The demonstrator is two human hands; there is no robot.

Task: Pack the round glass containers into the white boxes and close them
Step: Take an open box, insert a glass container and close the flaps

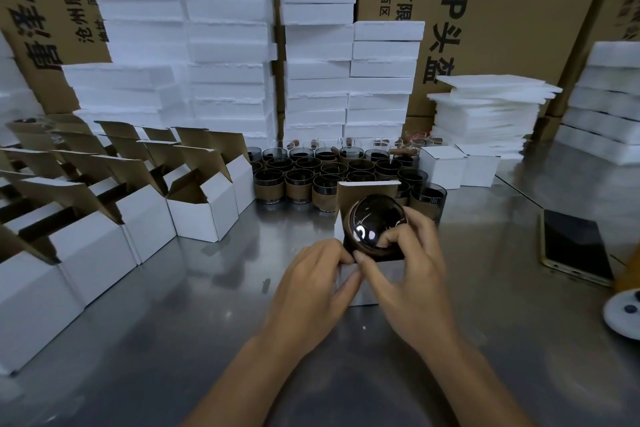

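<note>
White card is showing between the two grips: the box [362, 296] is sitting at the middle of the counter [173, 322], just nearer than the cluster of sleeved glasses [329, 177] by the far edge, with its lid [365, 194] standing up behind. The glass [377, 229] is lying tilted in the box mouth, its round face turned toward the camera and its brown sleeve partly below the rim. How deep it is sitting I cannot tell. The right grip [412, 274] is grasping the glass, fingers curled over its right side and thumb at the near rim. The left grip [315, 284] is pinching the near-left corner of the box, steadying it.

Judging by this, the step in hand is seating the glass. Doing it well is calling for righting the glass so its sleeve is running parallel with the walls. It then wants easing down rather than pressing on a tilted rim, since a skewed glass is likely jamming against the card or buckling a wall. The left grip should be keeping the box flat on the steel, which looks slippery, and holding any side flaps clear of the opening. Only once the glass is sitting fully below the rim is the lid worth folding down. Open boxes [201, 215] are waiting along the left edge, and a phone [575, 246] is lying near the right edge.
</note>
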